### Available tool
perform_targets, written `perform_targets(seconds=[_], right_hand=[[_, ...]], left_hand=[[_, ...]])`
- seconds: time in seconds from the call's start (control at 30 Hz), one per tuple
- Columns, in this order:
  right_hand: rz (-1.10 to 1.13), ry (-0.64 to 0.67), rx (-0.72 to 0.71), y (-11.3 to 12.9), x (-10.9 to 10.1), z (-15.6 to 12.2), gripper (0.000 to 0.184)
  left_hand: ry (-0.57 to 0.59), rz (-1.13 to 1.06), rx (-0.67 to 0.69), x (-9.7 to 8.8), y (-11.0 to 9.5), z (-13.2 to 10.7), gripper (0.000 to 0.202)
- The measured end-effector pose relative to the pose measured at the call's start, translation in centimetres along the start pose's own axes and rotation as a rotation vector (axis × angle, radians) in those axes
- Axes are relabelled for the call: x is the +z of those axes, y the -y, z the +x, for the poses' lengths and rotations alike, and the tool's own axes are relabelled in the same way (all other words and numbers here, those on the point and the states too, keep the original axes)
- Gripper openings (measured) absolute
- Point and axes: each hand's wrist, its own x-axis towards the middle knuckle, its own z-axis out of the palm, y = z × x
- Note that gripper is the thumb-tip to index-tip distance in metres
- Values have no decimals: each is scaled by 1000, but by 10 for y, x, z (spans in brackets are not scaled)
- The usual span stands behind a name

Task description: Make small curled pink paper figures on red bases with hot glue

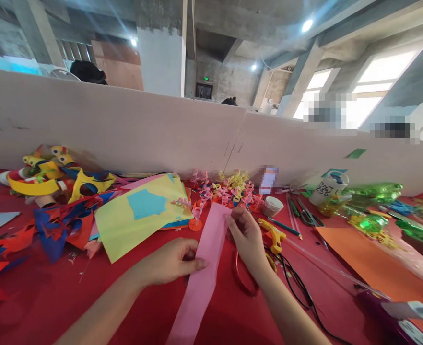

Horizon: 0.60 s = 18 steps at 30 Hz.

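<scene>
A person's left hand (177,261) pinches one edge of a pink paper strip (206,263) between thumb and fingers, while the right hand (246,235) grips its far end over a red table (154,309). A yellow glue gun (274,235) lies just beside the right hand. Curled pink and yellow pieces (229,191) cluster beyond the strip; a yellow sheet (112,232) bearing a blue cutout (146,203) lies leftward, before a white partition (125,120).

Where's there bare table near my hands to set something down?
Bare red tabletop shows between the pink strip and your left forearm, and between strip and right forearm. Crowded farther back: yellow sheet, pink curls, white cup.
</scene>
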Motion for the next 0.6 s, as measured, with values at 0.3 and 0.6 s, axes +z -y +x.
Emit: perform_targets(seconds=[0.3,0.6], right_hand=[[174,472,264,12,10,-11,40],[-175,275,-5,0,18,-18,26]], left_hand=[[-338,-342,72,-8,-10,4,25],[-516,-320,118,-7,-13,7,26]])
